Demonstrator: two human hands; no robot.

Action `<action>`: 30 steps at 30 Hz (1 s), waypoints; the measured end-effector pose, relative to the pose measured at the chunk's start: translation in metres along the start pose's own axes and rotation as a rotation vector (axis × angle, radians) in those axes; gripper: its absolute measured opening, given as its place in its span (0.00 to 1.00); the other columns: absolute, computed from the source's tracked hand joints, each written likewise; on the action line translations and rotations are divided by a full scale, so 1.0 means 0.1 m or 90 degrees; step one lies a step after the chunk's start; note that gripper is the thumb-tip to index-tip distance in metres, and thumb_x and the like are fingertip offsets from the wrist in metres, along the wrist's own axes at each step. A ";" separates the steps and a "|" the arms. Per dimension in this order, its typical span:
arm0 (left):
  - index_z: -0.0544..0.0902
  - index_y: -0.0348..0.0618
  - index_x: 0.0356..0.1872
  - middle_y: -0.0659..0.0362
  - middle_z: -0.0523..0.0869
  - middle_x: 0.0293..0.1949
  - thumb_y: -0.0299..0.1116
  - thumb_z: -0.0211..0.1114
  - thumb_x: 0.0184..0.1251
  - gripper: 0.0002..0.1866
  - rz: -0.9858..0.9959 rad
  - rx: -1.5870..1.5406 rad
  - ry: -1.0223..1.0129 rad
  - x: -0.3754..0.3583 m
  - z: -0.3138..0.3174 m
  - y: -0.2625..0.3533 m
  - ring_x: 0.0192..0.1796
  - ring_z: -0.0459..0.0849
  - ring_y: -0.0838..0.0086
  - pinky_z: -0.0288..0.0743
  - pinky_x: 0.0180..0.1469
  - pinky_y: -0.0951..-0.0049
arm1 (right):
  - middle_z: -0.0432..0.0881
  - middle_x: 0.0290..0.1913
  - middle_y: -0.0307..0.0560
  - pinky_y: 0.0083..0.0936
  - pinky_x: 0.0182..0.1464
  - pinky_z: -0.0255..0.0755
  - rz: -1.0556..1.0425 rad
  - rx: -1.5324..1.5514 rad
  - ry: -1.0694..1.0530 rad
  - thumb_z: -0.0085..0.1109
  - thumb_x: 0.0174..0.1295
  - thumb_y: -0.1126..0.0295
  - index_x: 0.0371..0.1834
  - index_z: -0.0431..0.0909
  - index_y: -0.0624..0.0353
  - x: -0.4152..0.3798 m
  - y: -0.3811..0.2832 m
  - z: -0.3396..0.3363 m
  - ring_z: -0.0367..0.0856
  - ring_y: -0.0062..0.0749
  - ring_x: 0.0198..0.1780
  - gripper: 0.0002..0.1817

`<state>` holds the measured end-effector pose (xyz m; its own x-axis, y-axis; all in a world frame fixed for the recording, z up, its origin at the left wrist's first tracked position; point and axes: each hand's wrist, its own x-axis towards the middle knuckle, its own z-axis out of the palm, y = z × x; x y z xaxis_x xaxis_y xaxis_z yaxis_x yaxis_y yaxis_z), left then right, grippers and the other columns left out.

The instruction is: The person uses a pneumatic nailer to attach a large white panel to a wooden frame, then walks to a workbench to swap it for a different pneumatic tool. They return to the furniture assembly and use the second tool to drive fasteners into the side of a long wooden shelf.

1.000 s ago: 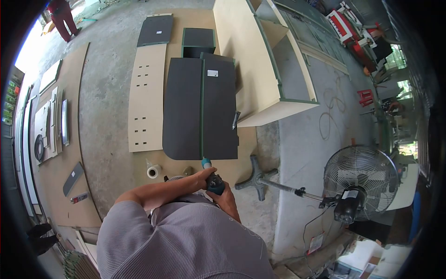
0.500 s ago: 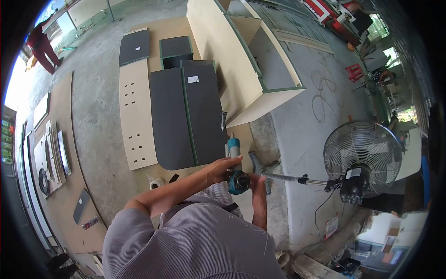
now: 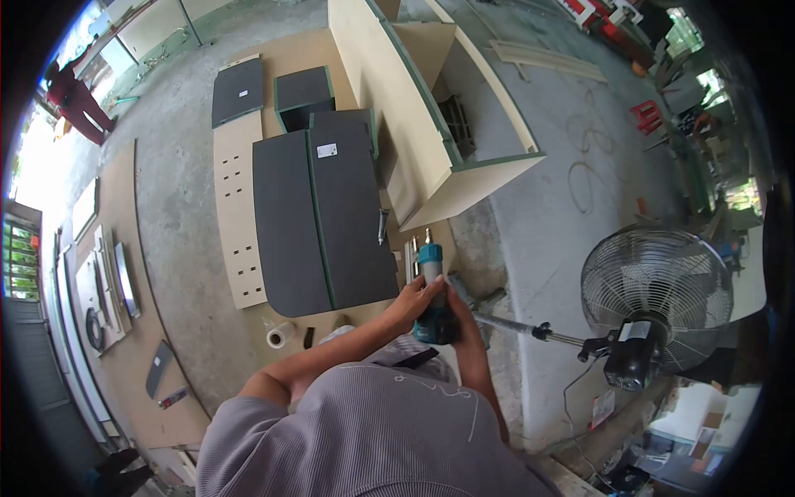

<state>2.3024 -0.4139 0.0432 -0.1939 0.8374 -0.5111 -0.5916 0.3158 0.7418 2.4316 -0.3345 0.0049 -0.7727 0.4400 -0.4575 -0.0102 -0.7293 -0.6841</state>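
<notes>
A teal and grey power tool (image 3: 431, 263) points away from my body, its dark lower end near my lap. My left hand (image 3: 415, 300) is wrapped round the tool's left side. On the right side, my right hand (image 3: 457, 305) holds the tool's body, its fingers partly hidden. Just beyond the tool lie dark panels (image 3: 286, 224) with green edges, one bearing a white label. A small metal tool (image 3: 383, 226) rests at the right edge of these panels.
A pale cabinet frame (image 3: 389, 108) stands ahead. To the right is a fan (image 3: 654, 290) on a stand pole. A tape roll (image 3: 280, 335) lies near my left forearm. Boards (image 3: 108, 290) lie at far left. Another person (image 3: 79, 103) stands at the upper left.
The power tool has turned more upright in view and shifted slightly right, with both hands on it. My right hand has moved up along its side. The view has shifted a little.
</notes>
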 end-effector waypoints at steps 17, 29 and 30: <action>0.64 0.34 0.60 0.31 0.66 0.51 0.58 0.53 0.61 0.37 0.078 0.223 0.375 1.65 0.34 -0.81 0.55 0.68 0.43 0.64 0.57 0.61 | 0.74 0.50 0.43 0.19 0.48 0.67 0.055 -0.250 0.039 0.58 0.59 0.57 0.62 0.64 0.58 1.32 -1.03 -0.94 0.73 0.25 0.51 0.30; 0.45 0.52 0.69 0.50 0.55 0.66 0.67 0.42 0.61 0.42 -0.087 -0.248 0.118 1.75 0.63 -0.54 0.64 0.59 0.45 0.57 0.62 0.47 | 0.80 0.40 0.46 0.21 0.42 0.74 0.048 -0.177 0.038 0.55 0.61 0.59 0.54 0.69 0.62 1.68 -1.19 -1.19 0.79 0.25 0.39 0.22; 0.45 0.52 0.69 0.50 0.54 0.66 0.67 0.42 0.61 0.42 -0.071 -0.241 0.098 1.76 0.65 -0.50 0.64 0.59 0.46 0.57 0.62 0.47 | 0.80 0.40 0.47 0.20 0.42 0.74 0.045 -0.170 0.045 0.55 0.61 0.59 0.53 0.69 0.62 1.68 -1.23 -1.22 0.79 0.25 0.39 0.22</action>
<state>2.3489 -0.2532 -0.0549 -0.2100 0.7217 -0.6596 -0.8559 0.1904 0.4808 2.3810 -0.1066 -0.0568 -0.7192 0.4355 -0.5414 0.2167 -0.5996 -0.7704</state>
